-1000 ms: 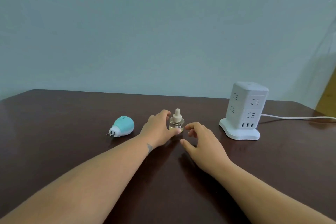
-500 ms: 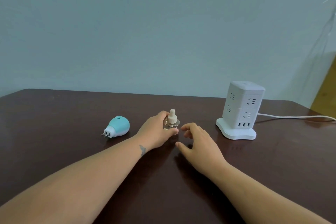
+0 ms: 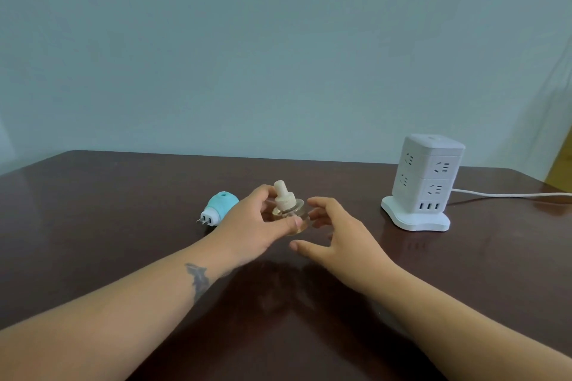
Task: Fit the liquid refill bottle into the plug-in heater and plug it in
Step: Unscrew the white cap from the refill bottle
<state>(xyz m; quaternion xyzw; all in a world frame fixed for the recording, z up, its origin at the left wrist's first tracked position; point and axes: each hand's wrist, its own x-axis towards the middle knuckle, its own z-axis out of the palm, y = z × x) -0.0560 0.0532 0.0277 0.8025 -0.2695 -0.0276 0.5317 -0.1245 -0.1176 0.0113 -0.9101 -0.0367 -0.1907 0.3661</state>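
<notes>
Bottle [image 3: 289, 210] now raised beside heater [image 3: 219, 206]

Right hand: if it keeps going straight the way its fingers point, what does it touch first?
Most likely the refill bottle, held by the left hand. The right hand points up-left at its glass body, fingertips close beside it; depth is unclear.

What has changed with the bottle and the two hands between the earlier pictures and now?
The left hand, which already gripped the refill bottle, has lifted it off the table and tilted it, cap leaning left. The right hand stays open beside it, fingertips now close to the glass. The blue plug-in heater still lies on its side, and the white socket tower stands where it was.
</notes>
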